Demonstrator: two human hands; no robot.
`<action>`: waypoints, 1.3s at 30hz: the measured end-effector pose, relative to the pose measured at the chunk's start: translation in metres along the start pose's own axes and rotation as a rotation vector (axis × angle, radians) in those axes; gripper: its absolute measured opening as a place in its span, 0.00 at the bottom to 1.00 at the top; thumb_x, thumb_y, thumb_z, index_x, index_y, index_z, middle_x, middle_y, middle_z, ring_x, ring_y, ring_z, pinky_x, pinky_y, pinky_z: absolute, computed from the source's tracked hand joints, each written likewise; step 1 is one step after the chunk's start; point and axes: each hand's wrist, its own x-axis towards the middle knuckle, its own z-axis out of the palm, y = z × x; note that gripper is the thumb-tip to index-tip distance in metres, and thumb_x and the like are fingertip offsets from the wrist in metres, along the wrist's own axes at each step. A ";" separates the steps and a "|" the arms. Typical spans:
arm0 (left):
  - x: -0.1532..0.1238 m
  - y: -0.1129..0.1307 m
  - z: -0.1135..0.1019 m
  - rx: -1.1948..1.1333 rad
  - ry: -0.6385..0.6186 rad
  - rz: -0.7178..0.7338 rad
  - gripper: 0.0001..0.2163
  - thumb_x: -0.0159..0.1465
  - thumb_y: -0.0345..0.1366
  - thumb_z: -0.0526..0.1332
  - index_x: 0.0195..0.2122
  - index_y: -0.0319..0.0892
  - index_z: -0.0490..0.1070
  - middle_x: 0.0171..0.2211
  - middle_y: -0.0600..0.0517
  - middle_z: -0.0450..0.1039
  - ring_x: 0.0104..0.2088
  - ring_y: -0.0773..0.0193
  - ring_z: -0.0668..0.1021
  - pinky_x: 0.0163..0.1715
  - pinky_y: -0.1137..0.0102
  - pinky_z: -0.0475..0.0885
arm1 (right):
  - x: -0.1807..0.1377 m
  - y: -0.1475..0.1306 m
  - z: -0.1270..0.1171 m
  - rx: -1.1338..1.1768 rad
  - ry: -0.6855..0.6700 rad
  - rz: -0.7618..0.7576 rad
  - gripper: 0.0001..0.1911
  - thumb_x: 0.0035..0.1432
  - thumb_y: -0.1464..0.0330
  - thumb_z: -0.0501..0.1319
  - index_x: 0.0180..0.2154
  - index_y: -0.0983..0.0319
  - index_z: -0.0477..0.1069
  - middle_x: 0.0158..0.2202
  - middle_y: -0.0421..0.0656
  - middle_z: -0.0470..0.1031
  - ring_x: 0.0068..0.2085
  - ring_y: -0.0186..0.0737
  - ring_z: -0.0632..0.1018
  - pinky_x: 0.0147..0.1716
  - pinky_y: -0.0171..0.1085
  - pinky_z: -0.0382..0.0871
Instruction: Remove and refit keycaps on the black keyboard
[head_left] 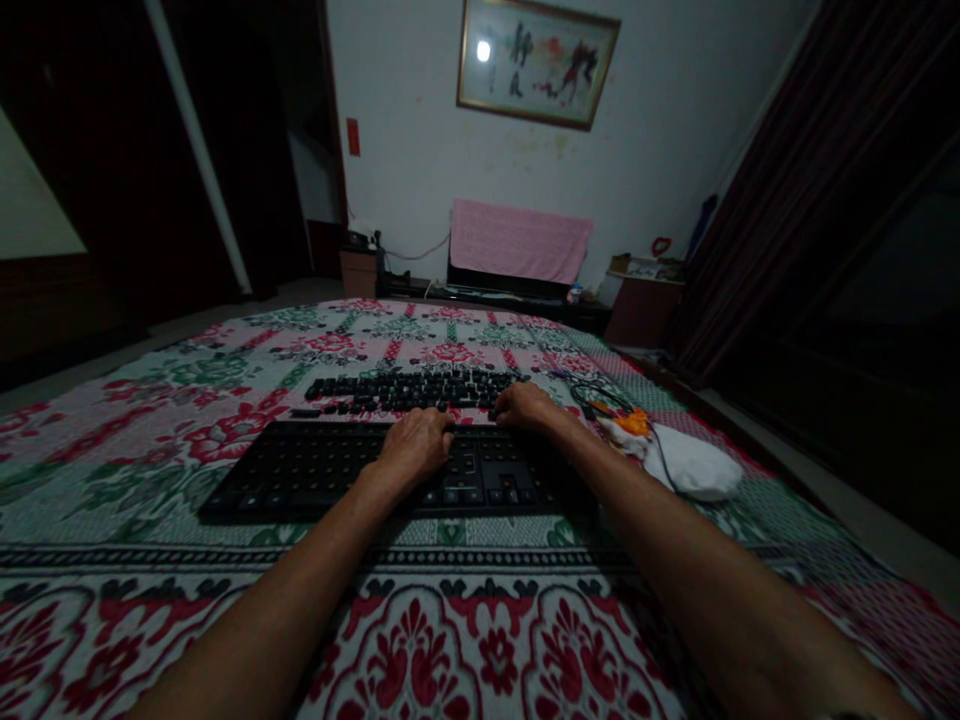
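Observation:
Two black keyboards lie on a flowered bedspread (150,440). The near keyboard (300,470) is wide and flat; the far keyboard (390,388) lies just behind it. My left hand (414,447) rests knuckles up over the middle of the near keyboard, fingers curled down toward the gap between the two. My right hand (527,405) lies at the right end of the far keyboard, fingers bent over its edge. What either hand grips, if anything, is hidden under the fingers.
A white cloth or bag (694,465) with an orange piece (634,422) and a dark cable (592,392) lies right of the keyboards. Beyond the bed stand a low cabinet with a pink cover (517,240), a framed picture (536,62), and dark curtains (787,200).

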 end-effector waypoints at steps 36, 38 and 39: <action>0.002 0.000 -0.003 0.088 -0.050 -0.013 0.17 0.58 0.39 0.49 0.47 0.48 0.69 0.46 0.51 0.71 0.45 0.59 0.72 0.44 0.68 0.65 | -0.122 0.047 -0.001 0.623 -0.281 -0.218 0.15 0.41 0.64 0.64 0.33 0.64 0.69 0.25 0.36 0.69 0.26 0.28 0.69 0.24 0.27 0.59; 0.001 0.001 -0.004 0.083 -0.050 -0.015 0.17 0.58 0.39 0.49 0.46 0.47 0.69 0.46 0.50 0.71 0.45 0.58 0.73 0.44 0.67 0.65 | -0.121 0.047 0.000 0.635 -0.278 -0.226 0.16 0.41 0.64 0.64 0.34 0.64 0.68 0.25 0.36 0.68 0.26 0.28 0.68 0.24 0.27 0.59; 0.001 0.001 -0.004 0.079 -0.047 -0.016 0.17 0.57 0.39 0.49 0.46 0.47 0.69 0.46 0.51 0.72 0.45 0.58 0.72 0.44 0.67 0.65 | -0.121 0.047 0.001 0.649 -0.277 -0.228 0.17 0.41 0.64 0.65 0.35 0.64 0.68 0.25 0.36 0.68 0.26 0.28 0.68 0.24 0.27 0.59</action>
